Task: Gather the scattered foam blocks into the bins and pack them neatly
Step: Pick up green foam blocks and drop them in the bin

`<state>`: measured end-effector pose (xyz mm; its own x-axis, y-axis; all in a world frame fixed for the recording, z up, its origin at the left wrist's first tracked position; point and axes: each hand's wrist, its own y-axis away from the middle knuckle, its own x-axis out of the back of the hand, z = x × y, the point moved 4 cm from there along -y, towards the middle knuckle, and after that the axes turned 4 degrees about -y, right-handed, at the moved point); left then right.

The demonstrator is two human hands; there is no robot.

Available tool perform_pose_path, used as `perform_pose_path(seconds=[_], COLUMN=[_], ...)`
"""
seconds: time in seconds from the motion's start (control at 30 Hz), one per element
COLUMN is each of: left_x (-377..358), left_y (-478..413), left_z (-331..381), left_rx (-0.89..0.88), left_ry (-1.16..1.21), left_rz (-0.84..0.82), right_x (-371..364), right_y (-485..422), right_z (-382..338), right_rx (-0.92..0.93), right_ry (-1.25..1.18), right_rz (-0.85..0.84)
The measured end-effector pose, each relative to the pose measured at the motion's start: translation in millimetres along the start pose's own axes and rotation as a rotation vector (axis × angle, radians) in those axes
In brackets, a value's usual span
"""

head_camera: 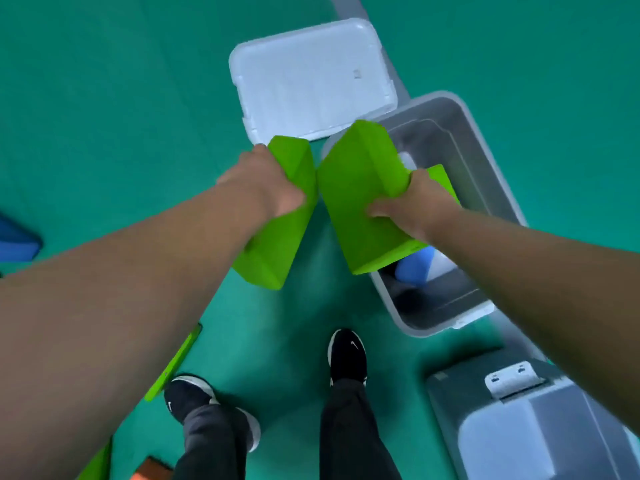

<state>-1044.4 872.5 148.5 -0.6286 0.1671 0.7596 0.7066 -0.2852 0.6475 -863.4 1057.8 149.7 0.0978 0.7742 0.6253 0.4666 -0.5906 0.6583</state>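
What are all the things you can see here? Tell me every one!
open bin: one, grey, on the floor right of centre
left green block: one, bright green, held up left of the open bin
right green block: one, bright green, held over the open bin's near edge
blue block in bin: one, blue, inside the open bin, partly hidden
lid: one, white, flat on the floor beyond the blocks
second bin: one, grey, bottom right
blue floor block: one, blue, far left edge
flat green block: one, green, on the floor under the left forearm
orange block: one, orange, bottom edge
shoes: two, black, on the floor
left grip: one, holds the left green block
right grip: one, holds the right green block
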Motion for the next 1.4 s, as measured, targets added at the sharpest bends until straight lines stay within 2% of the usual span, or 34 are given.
perform_pose_path(seconds=[0.13, 0.3, 0.37, 0.47, 0.57, 0.73, 0.87, 0.97, 1.1, 1.23, 1.4], left_x=[34, 30, 13, -27, -70, -94, -90, -86, -83, -92, -124], left_y=[8, 3, -5, -18, -16, -14, -17, -23, -27, -19, 0], left_z=[87, 174, 189, 188, 171, 125, 79, 30, -61, -164, -299], left_rx=[-0.149, -0.390, -0.403, -0.311, -0.312, -0.417, -0.363, -0.291, -0.166, -0.070, 0.043], left_ry=[-0.049, -0.061, -0.081, -0.191, -0.280, -0.215, -0.142, -0.141, -0.132, -0.178, -0.104], left_rz=[0.115, 0.116, 0.098, 0.031, -0.091, -0.035, -0.065, -0.104, -0.156, -0.247, -0.323], right_x=[75, 117, 114, 85, 49, -6, -38, -66, -119, -182, -278], right_y=[-6, -4, -6, -10, -11, -21, -22, -24, -13, 8, 44], right_z=[41, 96, 114, 137, 134, 98, 49, 4, -57, -116, -181], right_rx=[-0.035, -0.060, -0.080, -0.143, -0.079, 0.042, 0.078, 0.224, 0.325, 0.447, 0.463], right_ry=[-0.071, 0.130, 0.219, 0.463, 0.563, 0.642, 0.625, 0.720, 0.757, 0.900, 0.929], right_rz=[0.169, 0.330, 0.250, -0.078, -0.245, -0.332, -0.313, -0.317, -0.360, -0.435, -0.465])
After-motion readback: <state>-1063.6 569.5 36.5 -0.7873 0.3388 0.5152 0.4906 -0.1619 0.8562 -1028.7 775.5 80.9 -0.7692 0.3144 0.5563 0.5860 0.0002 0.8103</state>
